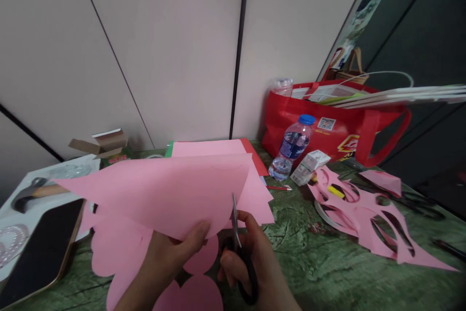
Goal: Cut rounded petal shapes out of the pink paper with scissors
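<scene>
My left hand (178,255) pinches the lower edge of a large pink paper sheet (171,189), thumb on top and fingers hidden beneath. The sheet is raised off the table, its lower edge curved and a pointed end at the left. In my right hand (251,257) is a pair of scissors (237,243) with black handles, fingers through the loops. The blades point up and meet the right part of the sheet's lower edge. Below the sheet lie several pink paper pieces with rounded edges (198,294), partly covered by my left hand and forearm.
A phone (40,248) and a hammer (40,192) lie at the left. Behind the sheet is a paper stack (207,147). To the right stand a water bottle (293,148), a small white box (309,165) and a red bag (320,124). Pink scraps with cut-out holes (367,219) lie at right.
</scene>
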The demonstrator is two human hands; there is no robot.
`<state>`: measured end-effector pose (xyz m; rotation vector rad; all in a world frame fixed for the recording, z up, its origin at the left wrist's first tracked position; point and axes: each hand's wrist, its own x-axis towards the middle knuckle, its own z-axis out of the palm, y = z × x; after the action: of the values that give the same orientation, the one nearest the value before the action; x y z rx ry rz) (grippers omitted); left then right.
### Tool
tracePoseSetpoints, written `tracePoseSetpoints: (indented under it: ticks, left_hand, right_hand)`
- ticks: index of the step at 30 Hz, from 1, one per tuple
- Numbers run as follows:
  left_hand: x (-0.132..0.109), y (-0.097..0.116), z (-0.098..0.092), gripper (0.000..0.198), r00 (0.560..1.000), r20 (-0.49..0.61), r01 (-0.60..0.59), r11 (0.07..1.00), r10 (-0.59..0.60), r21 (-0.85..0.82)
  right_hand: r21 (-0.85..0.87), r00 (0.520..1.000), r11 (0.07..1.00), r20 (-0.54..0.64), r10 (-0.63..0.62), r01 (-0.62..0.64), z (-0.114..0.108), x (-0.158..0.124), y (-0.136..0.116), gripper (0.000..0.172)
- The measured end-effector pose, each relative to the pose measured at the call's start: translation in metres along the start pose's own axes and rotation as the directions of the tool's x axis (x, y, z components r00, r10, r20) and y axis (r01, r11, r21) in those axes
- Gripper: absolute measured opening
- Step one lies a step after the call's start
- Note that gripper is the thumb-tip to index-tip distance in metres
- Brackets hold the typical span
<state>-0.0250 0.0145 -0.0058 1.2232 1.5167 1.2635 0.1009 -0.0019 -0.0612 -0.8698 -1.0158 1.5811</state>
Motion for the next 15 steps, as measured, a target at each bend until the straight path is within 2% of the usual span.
tracePoseSetpoints:
  ticks: [5, 9, 15]
  left_hand:
    - [0.000, 0.000, 0.000, 0.019, 1.000, -0.016, -0.002, 1.000, 0.002, 0.011]
    - [0.000, 0.002, 0.001, 0.031, 0.987, 0.131, -0.092, 0.995, 0.088, 0.024]
    - [-0.004, 0.003, 0.004, 0.033, 0.995, 0.098, 0.008, 0.996, -0.016, 0.085]
  right_hand:
    - [0.013, 0.999, 1.000, 0.020, -0.027, 0.026, 0.000, 0.001, 0.004, 0.052]
    - [0.053, 0.999, 0.998, 0.036, -0.022, 0.020, 0.002, 0.000, 0.005, 0.052]
    - [0.103, 0.999, 0.994, -0.017, 0.040, -0.038, 0.001, 0.006, 0.015, 0.058]
